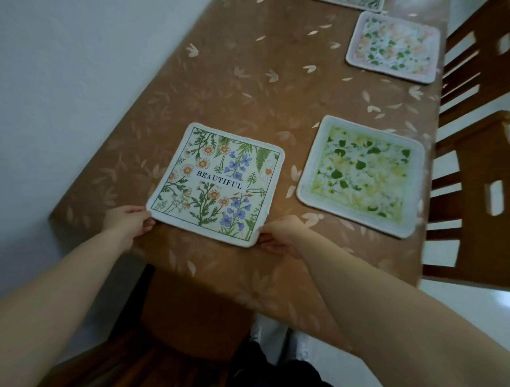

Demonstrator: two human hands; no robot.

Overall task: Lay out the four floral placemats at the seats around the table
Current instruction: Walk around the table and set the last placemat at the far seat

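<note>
Last mat being set at the near seat.

Both hands hold the "BEAUTIFUL" mat (216, 183), which lies flat on the table (248, 69): left hand (129, 221) pinches its near-left corner, right hand (280, 234) its near-right corner, fingers curled at the edge. Green mat (361, 176), pink mat (393, 47) and a fourth mat (356, 3) lie along the right side by the chairs (474, 171). Next, judged: square it up, then release.
</note>
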